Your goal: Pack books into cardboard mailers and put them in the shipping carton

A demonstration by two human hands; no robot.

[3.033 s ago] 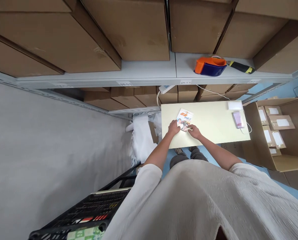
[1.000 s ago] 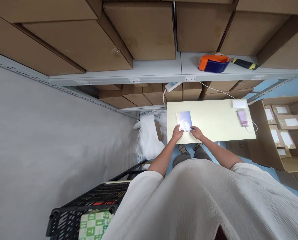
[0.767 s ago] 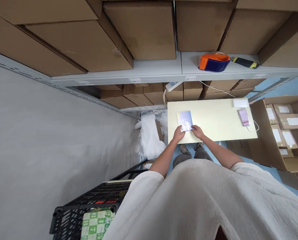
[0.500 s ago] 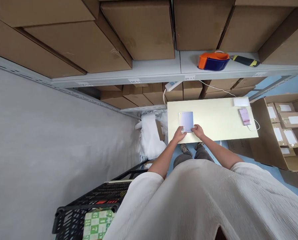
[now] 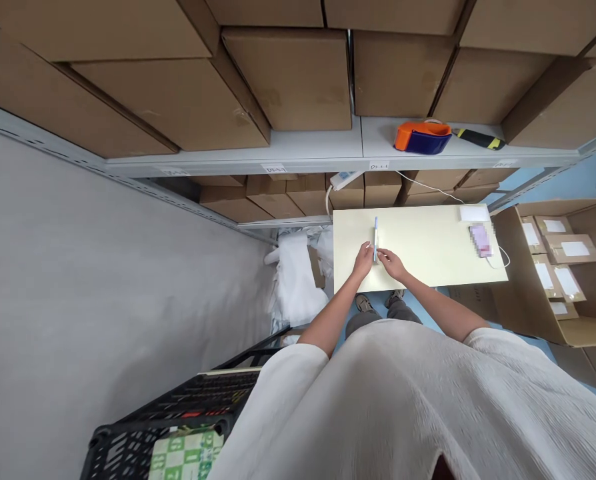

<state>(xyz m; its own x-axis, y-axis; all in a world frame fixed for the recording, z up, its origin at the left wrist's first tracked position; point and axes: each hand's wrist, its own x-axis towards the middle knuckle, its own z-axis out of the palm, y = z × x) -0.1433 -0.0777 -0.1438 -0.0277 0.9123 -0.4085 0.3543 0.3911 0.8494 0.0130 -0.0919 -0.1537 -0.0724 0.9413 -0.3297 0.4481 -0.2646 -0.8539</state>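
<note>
A thin blue book (image 5: pixel 376 235) stands on its edge above the pale tabletop (image 5: pixel 423 247), so that only its narrow side faces me. My left hand (image 5: pixel 363 261) grips it by its near left side, fingers closed. From the right, my right hand (image 5: pixel 393 264) pinches the same book near its lower end. Its cover is turned out of sight, and the fingertips are small in this view.
A white box (image 5: pixel 475 213) and a blurred phone-like item (image 5: pixel 481 240) lie at the table's right end. Beyond is a shelf (image 5: pixel 318 160) with cartons, an orange-blue tape dispenser (image 5: pixel 423 138) and a cutter (image 5: pixel 479 138). An open carton (image 5: pixel 508 267) stands right, a black crate (image 5: pixel 123 437) lower left.
The book was lying with its cover facing up and is now turned up on edge. Both hands have come closer together around it. The view has shifted slightly.
</note>
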